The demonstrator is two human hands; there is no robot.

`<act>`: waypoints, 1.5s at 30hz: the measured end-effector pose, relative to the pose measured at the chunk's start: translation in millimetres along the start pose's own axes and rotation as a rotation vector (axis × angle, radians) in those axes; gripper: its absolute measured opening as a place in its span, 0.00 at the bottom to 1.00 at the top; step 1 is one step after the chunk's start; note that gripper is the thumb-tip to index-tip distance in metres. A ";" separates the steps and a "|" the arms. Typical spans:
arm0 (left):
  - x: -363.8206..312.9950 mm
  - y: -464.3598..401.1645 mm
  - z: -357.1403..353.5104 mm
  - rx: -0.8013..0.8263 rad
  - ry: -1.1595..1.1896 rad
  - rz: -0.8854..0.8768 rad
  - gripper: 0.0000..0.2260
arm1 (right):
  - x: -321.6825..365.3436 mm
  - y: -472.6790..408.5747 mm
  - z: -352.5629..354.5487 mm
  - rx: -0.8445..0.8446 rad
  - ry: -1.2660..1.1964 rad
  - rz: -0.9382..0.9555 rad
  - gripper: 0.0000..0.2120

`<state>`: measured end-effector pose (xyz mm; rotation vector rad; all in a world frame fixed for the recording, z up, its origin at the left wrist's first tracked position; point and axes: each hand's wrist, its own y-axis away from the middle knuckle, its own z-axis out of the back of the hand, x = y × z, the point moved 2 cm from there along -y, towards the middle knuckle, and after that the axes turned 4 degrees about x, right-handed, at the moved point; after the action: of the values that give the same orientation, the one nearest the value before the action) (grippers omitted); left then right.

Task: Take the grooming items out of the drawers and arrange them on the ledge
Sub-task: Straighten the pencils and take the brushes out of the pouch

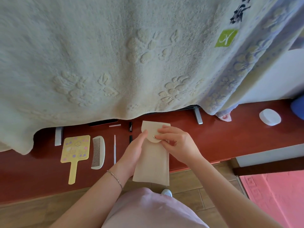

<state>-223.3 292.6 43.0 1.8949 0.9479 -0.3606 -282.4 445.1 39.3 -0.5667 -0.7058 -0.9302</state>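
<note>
A beige fabric pouch [153,163] with a rounded snap flap is held over the red-brown ledge [213,137]. My left hand [133,152] grips its left side. My right hand [177,142] pinches the flap at the snap button. On the ledge to the left lie a yellow hand mirror [74,152], a white comb [98,152] and a thin white stick [114,148]. Behind them are a small black tube [130,126], a short white stick [114,125] and a dark flat item [103,122] half under the towel.
A large pale towel [115,55] hangs over the ledge's back, on a rack with metal feet [198,116]. A white oval container [270,117] sits on the ledge at right. Below are a wood floor [189,186] and a pink mat [276,195].
</note>
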 end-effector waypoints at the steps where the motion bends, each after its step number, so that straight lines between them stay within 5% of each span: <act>1: -4.7 -3.8 -3.2 -0.043 -0.021 0.028 0.18 | 0.5 -0.2 -0.6 0.004 -0.002 -0.002 0.10; 4: -6.0 -8.2 1.2 -0.144 -0.207 -0.082 0.15 | 1.9 -0.1 -1.3 0.001 -0.009 0.012 0.10; 18: -6.1 -14.4 5.2 -0.158 -0.253 -0.088 0.10 | 5.5 1.8 -9.2 0.013 0.117 0.095 0.10; 22: -5.5 -17.0 0.9 -0.181 -0.237 -0.150 0.08 | 13.6 3.8 -4.0 -0.002 -0.148 -0.118 0.13; 28: -6.8 -22.0 -3.7 -0.209 -0.238 -0.227 0.07 | 13.4 -1.6 -12.3 -0.052 -0.438 -0.559 0.35; 33: -6.1 -23.8 -6.9 -0.194 -0.232 -0.245 0.08 | 10.2 -1.3 -16.0 0.082 -0.743 -0.797 0.13; 45: 0.6 -32.4 -8.8 -0.253 -0.271 -0.268 0.10 | 2.4 2.0 -19.0 -0.016 -0.836 -0.813 0.10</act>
<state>-248.2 308.3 26.9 1.4501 1.0119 -0.6105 -274.0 431.4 28.6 -0.6963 -1.7643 -1.4536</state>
